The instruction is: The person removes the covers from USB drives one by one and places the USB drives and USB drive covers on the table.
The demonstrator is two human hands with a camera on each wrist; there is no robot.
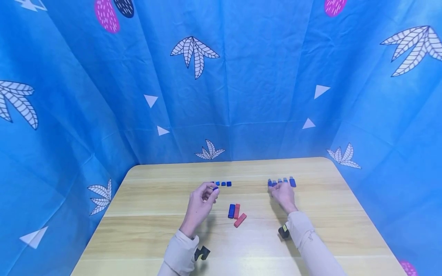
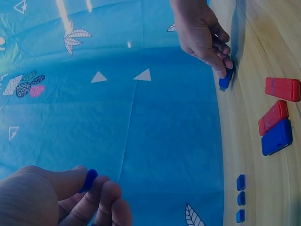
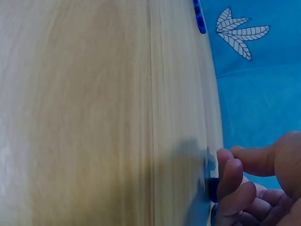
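Note:
My left hand (image 1: 201,201) is raised above the table, pinching a small blue cap (image 2: 88,181) between thumb and fingers. Below and just beyond it, several blue caps (image 1: 223,184) lie in a row. At the back right, my right hand (image 1: 284,194) is low over a row of blue USB flash drives (image 1: 292,182) with metal plugs bared. Its thumb and fingers pinch the blue USB flash drive (image 2: 226,79) at the row's left end. Fingers hide part of that row. In the right wrist view, fingertips mostly cover the held drive.
Between the hands lie a capped blue flash drive (image 1: 231,211) and two red ones, one upright beside it (image 1: 236,211), one slanted (image 1: 240,220). The wooden table (image 1: 138,230) ends at a blue patterned curtain (image 1: 259,96). A black wrist camera (image 1: 284,232) hangs under the right sleeve.

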